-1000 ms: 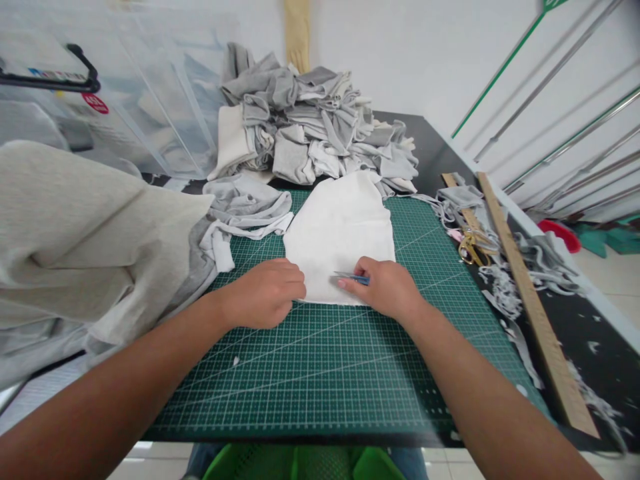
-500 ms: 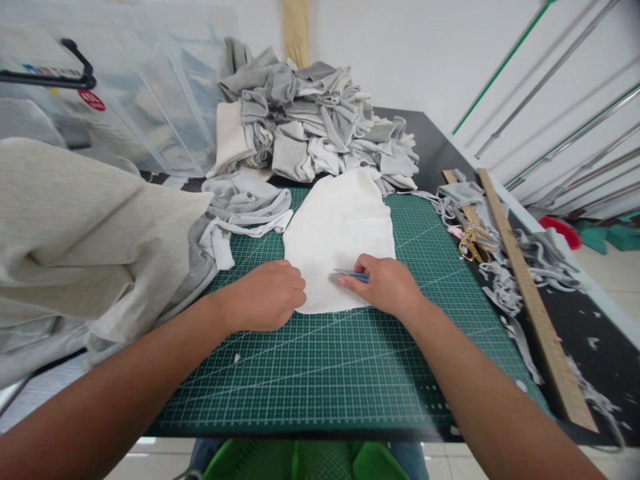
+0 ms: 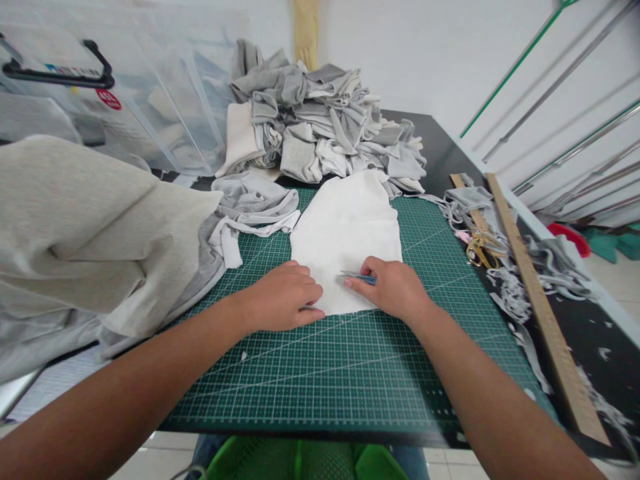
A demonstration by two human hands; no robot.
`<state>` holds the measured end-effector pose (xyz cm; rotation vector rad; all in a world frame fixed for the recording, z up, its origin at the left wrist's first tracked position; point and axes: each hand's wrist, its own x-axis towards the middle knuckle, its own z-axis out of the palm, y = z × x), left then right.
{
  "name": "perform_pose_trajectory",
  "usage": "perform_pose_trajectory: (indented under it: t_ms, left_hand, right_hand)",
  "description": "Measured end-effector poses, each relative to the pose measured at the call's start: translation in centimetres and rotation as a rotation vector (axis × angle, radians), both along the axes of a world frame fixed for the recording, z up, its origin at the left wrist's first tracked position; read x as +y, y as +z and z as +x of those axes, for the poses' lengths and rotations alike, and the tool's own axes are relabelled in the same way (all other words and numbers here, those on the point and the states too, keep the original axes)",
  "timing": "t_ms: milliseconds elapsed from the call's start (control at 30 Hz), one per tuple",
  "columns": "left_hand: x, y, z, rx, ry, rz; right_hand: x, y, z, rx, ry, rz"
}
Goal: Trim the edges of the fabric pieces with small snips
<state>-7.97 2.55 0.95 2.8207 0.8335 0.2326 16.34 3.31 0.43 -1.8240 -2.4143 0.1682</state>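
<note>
A white fabric piece (image 3: 350,220) lies fairly flat on the green cutting mat (image 3: 320,380), with a rounded top and a straight lower edge. My left hand (image 3: 290,297) is at its lower left corner, fingers curled and thumb beneath, pinching the edge of the cloth. Over the lower right part of the cloth rests my right hand (image 3: 395,287), closed round small blue-handled thread snips (image 3: 367,277). Their pointed metal blades face left, over the fabric. Most of the handle is hidden in my fingers.
Folded grey and white fabric is heaped (image 3: 320,120) at the back. Larger grey cloth (image 3: 90,233) drapes at the left before a clear plastic box (image 3: 165,93). On the right lie a wooden ruler (image 3: 545,300), gold-handled scissors (image 3: 480,253) and fabric scraps (image 3: 510,293).
My left hand has shifted right along the lower cloth edge, and its thumb now shows, stretched out. My right hand keeps the snips over the cloth. The whole view has shifted slightly.
</note>
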Motion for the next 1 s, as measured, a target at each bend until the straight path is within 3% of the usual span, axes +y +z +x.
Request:
perform_pose_trajectory:
  t_ms: [200,633,700,800,900,1000]
  left_hand:
    - [0.4,-0.2,-0.4,-0.055,-0.121,-0.069]
    - [0.6,-0.2,-0.3,-0.08,-0.101,-0.151]
    - [0.7,-0.1,-0.3,-0.078,-0.1,-0.152]
    - [0.7,0.0,-0.2,-0.072,-0.111,-0.144]
    - [0.6,0.1,-0.2,-0.066,-0.105,-0.156]
    - [0.6,0.2,-0.2,-0.067,-0.103,-0.169]
  right_hand:
    - [0.0,-0.1,0.0,0.001,-0.006,0.006]
    - [-0.7,0.6,0.0,0.101,0.004,0.04]
    - [-1.1,1.0,-0.1,0.205,0.046,0.044]
    - [-1.7,1.4,-0.3,0.307,0.233,-0.066]
    - [-2.0,1.5,-0.6,0.264,0.387,-0.172]
    - [-2.1,1.3,-0.8,0.224,0.411,-0.198]
